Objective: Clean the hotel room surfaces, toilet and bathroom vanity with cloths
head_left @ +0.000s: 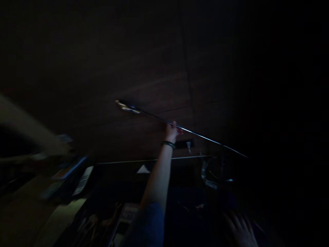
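before the dark panelled surface [154,85], the person's left hand [172,131] grips a slim rod [190,131] near mid-length, the right hand [240,224] too dim to judge; steadying the rod seems the step, the next move calling for careful control of both ends.

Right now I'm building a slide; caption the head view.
In dim light, the left hand holds a thin rod slantwise.

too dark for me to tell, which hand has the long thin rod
The left hand, the one with the dark wristband; the right hand is apart from the rod, at lower right.
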`<state>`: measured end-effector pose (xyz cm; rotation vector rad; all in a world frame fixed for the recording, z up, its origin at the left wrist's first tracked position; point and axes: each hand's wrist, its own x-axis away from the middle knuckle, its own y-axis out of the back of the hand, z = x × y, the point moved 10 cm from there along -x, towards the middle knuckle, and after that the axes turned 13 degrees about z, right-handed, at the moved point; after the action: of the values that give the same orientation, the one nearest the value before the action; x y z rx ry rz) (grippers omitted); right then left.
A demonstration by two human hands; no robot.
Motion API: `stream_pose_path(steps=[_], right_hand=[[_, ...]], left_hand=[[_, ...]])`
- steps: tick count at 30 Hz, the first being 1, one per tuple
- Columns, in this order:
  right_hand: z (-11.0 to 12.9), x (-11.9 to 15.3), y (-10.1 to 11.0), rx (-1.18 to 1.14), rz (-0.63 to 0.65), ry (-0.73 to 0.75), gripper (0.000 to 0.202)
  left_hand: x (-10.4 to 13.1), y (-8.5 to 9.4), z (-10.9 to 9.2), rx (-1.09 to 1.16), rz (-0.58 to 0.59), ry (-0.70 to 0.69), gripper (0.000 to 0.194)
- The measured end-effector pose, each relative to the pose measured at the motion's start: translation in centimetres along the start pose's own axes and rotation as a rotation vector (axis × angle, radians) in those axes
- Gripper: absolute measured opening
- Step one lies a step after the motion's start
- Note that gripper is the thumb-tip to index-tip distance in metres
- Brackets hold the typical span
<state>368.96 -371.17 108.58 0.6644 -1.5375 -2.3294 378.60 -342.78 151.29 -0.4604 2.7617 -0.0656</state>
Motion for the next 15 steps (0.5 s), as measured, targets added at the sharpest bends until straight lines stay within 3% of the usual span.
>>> stream_pose_path(steps=[3, 5, 8, 9, 11, 14, 15], right_hand=[[0.4, 3.6, -1.1, -0.014, 0.229, -0.125, 0.066], [-0.3, 6.7, -1.4, -0.078, 0.338, -0.158, 0.068], [-3.9, 8.3, 0.8, -0.101, 0.280, -0.240, 0.057], [-5.9, 7.2, 2.3, -0.085, 0.219, -0.293, 0.055], [-10.1, 1.7, 5.9, -0.067, 0.115, -0.398, 0.055], [-13.7, -11.9, 10.0, -0.187, 0.121, -0.395, 0.064], [-14.3, -16.3, 11.1, -0.231, 0.135, -0.378, 0.064]], left_hand=[[-2.4, 0.4, 0.3, 0.004, 0.014, 0.049, 0.012], [-3.5, 1.0, 0.8, 0.003, 0.012, 0.007, 0.008], [-2.0, 2.2, 3.3, -0.004, 0.094, -0.034, 0.027], [-0.5, 3.1, 4.9, -0.023, 0.089, -0.008, 0.035], [3.4, 4.8, 9.4, -0.064, 0.068, 0.091, 0.038], [9.8, 6.2, 18.5, -0.269, 0.018, 0.408, 0.032], [11.1, 6.2, 20.4, -0.462, 0.012, 0.433, 0.035]])
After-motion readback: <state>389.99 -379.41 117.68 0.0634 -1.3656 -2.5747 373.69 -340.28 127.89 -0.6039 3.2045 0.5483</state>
